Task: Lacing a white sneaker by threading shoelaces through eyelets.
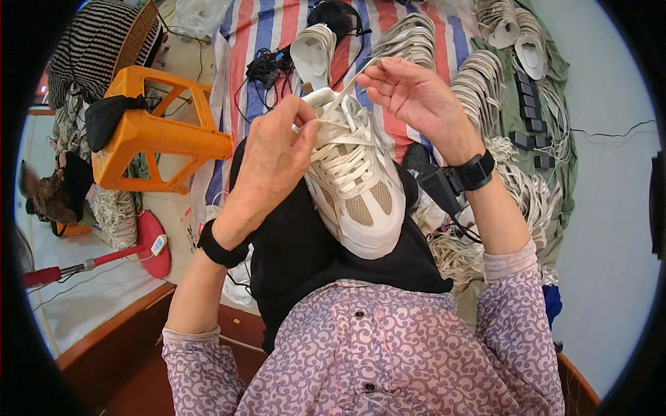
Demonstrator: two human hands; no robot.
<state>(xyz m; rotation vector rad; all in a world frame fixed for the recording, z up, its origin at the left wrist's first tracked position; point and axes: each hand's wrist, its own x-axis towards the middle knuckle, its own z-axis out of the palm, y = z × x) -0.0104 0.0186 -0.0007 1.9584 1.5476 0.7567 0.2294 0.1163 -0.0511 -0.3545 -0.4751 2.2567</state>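
A cream sneaker point(354, 187) with tan mesh panels rests on my lap, its toe pointing toward me. Cream lace crosses over its tongue in several rows. At the shoe's upper left, my left hand point(277, 147) is closed, thumb and forefinger pinching the shoelace point(343, 94) near the top eyelets. My right hand point(411, 93) is raised at the upper right, pinching the lace between thumb and forefinger and drawing it up taut from the shoe. The other right fingers are loosely curled. Both wrists wear black straps; a black box hangs at the right one.
An orange plastic stool point(163, 132) with a black cloth on it stands to the left. Ahead lies a striped sheet point(239, 41) with stacked shoe uppers point(409, 38) and black cables point(269, 68). Bundled laces point(458, 256) and small black boxes point(529, 104) lie to the right.
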